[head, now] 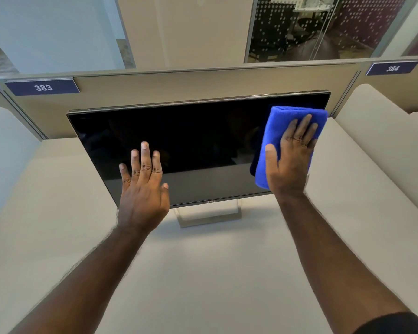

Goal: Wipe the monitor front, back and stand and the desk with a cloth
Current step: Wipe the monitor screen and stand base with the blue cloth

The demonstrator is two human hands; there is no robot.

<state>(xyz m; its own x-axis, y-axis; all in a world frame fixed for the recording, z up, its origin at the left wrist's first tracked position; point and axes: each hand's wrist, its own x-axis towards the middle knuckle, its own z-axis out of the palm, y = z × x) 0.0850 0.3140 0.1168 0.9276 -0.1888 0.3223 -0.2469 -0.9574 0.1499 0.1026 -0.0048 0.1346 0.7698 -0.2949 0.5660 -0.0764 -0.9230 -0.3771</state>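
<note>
Pale beige laminate desk (203, 273) filling the lower half of the frame, not yet under the cloth. Beige partition panel (179, 88) across the upper middle, carrying dark blue number plates 383 (42, 87) at upper left and 384 (392, 68) at upper right.

Wide black flat-panel monitor (179, 141) in centre frame, screen dark and tilted back, long axis running left to right, standing on a silver open-frame stand (209, 216) just below its bottom edge.

Folded bright blue microfibre cloth (273, 131) flat against the right end of the screen, near the upper right corner, long axis roughly top to bottom. Right hand (291, 162) spread on it, fingers straight and pressing, thumb out to the left; nothing curled round the cloth.

Left hand (143, 186) at the lower left-centre of the screen, fingers straight and slightly fanned, holding nothing; touching the glass or just off it, cannot tell.

Nearly all unwiped glass lying to the left of the cloth, along the monitor's long axis, toward the left hand. Likely front-of-screen step, early in the task; back, stand and desk apparently still to do.
</note>
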